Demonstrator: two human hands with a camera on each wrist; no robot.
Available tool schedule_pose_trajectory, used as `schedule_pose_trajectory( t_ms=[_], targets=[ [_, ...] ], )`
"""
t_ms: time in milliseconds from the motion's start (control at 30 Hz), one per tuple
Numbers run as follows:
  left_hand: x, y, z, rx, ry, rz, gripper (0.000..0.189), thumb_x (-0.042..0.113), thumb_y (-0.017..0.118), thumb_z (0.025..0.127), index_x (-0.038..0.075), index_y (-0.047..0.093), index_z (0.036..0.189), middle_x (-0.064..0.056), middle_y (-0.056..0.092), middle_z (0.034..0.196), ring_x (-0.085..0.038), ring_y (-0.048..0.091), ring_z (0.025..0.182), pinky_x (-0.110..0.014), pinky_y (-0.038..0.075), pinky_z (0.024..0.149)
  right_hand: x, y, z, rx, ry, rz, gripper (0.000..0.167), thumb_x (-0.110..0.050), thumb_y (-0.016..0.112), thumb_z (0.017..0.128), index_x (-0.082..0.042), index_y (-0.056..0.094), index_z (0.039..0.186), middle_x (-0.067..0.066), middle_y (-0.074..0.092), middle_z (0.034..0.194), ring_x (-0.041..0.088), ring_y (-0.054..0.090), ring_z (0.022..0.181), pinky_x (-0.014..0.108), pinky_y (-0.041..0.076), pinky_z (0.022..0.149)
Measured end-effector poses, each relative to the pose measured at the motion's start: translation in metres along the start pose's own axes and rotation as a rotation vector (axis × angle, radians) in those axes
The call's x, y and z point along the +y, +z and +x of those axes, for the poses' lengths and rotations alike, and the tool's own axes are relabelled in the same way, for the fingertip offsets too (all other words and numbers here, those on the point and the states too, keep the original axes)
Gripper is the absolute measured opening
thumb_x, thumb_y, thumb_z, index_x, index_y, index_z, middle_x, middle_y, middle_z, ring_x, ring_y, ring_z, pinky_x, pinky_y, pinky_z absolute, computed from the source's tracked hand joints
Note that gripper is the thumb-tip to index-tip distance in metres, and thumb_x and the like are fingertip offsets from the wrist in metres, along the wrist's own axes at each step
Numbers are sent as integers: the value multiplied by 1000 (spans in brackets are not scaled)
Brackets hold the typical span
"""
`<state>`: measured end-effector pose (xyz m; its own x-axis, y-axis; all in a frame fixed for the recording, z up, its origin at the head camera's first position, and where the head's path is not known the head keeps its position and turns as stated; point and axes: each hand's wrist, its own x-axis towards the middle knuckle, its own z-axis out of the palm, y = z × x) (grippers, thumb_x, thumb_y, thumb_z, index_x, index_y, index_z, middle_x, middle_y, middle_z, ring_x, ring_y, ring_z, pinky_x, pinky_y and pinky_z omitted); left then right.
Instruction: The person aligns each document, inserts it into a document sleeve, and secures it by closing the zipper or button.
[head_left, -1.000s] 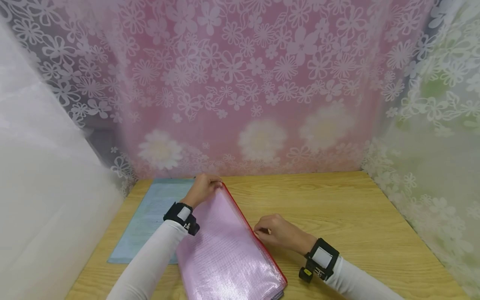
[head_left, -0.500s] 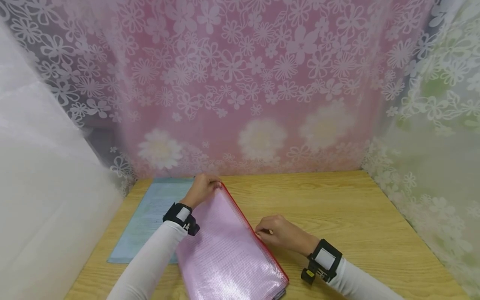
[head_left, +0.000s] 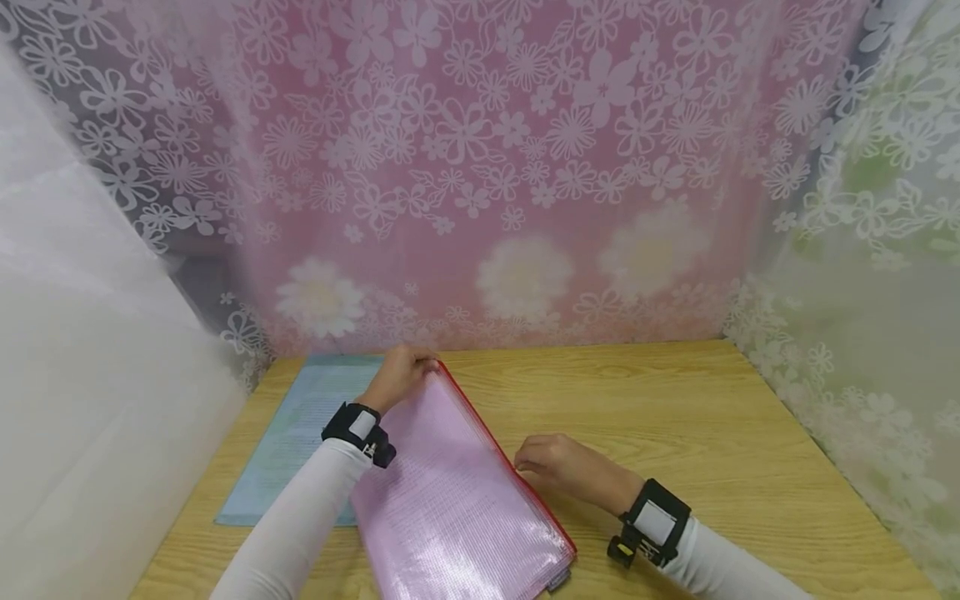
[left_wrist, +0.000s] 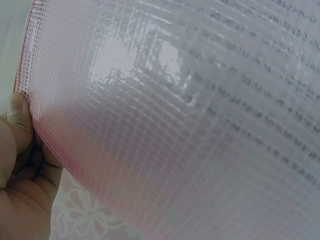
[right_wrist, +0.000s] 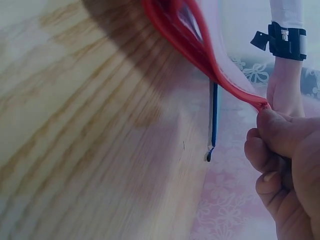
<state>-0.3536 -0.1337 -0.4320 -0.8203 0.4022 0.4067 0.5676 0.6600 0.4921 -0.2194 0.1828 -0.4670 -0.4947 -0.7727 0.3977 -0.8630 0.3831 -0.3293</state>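
Note:
A pink mesh zip pouch (head_left: 457, 492) with a red zip edge stands tilted over the table, printed paper showing through it in the left wrist view. My left hand (head_left: 401, 375) pinches its far top corner between thumb and fingers, at the end of the zip. Partway down the red edge, my right hand (head_left: 573, 467) pinches the zip at its slider, thumb on top and fingers curled below. In the right wrist view the red zip (right_wrist: 207, 45) gapes into two bands on one side of that hand. A small grey tab (head_left: 558, 579) sticks out at the pouch's near corner.
A blue zip pouch (head_left: 277, 467) with printed paper inside lies flat at the left, partly covered by the pink pouch and left arm. The wooden table (head_left: 712, 442) meets a flowered curtain (head_left: 480, 167) behind, with sheets on both sides.
My right hand has slid slightly right and down along the red zip edge. My left hand has shifted a little left with the pouch corner. The blue pouch stays put.

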Motion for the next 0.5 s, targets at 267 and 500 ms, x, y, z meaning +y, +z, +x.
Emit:
schedule_pose_trajectory(
  t_ms=[267,500],
  targets=[
    [0,-2,0,13,-11,-7,12,8,73,94,1,81,97,-11,79,88,-24,76,84,-41,60,78,-2,-2,-4,-26,-13,-101,23,-8,81,86,-12,79,109,-5,76,103,2,70,93,10,53,86],
    [-1,-4,-2,44,-18,-19,11,8,73,94,1,81,96,-13,79,91,-25,76,85,-40,60,77,-2,-3,-7,16,-119,-143,24,-3,84,82,-11,78,103,-4,75,98,2,69,89,8,52,83]
  ],
)
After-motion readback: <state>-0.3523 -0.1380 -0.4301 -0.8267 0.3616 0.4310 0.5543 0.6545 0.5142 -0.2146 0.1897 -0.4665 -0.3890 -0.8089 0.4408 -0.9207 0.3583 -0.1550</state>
